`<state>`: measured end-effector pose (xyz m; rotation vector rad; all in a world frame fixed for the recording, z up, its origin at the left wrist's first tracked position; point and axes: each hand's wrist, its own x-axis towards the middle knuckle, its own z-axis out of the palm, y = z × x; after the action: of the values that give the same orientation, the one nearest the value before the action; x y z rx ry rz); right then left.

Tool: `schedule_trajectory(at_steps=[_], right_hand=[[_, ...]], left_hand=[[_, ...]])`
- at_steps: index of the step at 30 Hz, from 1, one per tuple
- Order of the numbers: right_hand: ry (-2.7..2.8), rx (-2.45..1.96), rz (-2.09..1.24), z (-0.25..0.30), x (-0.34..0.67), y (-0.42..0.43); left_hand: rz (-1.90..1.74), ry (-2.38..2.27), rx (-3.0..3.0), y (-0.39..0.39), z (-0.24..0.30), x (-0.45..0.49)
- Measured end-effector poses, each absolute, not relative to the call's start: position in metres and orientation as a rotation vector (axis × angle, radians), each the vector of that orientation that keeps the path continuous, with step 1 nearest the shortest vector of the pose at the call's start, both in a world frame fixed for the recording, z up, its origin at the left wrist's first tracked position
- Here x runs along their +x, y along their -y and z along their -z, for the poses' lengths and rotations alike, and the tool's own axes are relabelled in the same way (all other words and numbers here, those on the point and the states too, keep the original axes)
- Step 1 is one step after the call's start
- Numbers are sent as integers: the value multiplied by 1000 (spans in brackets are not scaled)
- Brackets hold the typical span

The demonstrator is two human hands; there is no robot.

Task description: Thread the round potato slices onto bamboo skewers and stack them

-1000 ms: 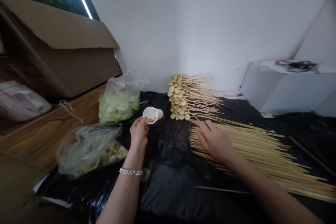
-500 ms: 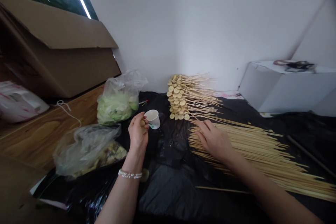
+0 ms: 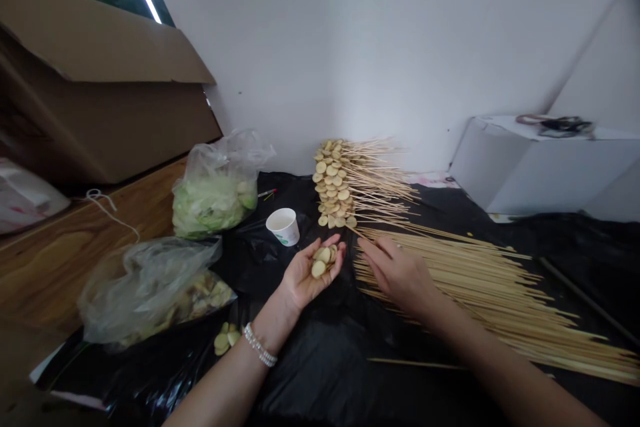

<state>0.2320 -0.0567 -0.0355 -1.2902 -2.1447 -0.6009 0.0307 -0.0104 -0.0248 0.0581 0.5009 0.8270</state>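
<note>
My left hand [image 3: 311, 273] is turned palm up over the black plastic sheet [image 3: 320, 360], cupping several pale round slices [image 3: 322, 259]. My right hand [image 3: 397, 271] lies on the near end of a wide heap of bare bamboo skewers [image 3: 490, 293], fingers curled against the sticks. A white paper cup [image 3: 283, 225] stands upright just left of my left hand. Behind it is a stack of skewers loaded with round slices [image 3: 336, 183].
A clear bag of green leaves [image 3: 215, 193] and a second bag of cut pieces [image 3: 150, 287] sit at the left, with loose slices [image 3: 225, 340] near my left wrist. A cardboard box [image 3: 100, 93] stands at the back left, a white box [image 3: 540, 163] at the right.
My left hand came away from the cup and moved right, turning palm up with slices in it. The cup now stands upright. My right hand stayed on the skewers.
</note>
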Motion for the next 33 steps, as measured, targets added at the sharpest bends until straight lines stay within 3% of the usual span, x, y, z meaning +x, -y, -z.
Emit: schedule_trajectory(at_steps=[24, 33], right_hand=[[2278, -1266, 258, 43, 225, 57], [2147, -1179, 357, 38, 225, 58]], left_hand=[[-640, -477, 135, 21, 30, 41], [-739, -589, 124, 18, 32, 40]])
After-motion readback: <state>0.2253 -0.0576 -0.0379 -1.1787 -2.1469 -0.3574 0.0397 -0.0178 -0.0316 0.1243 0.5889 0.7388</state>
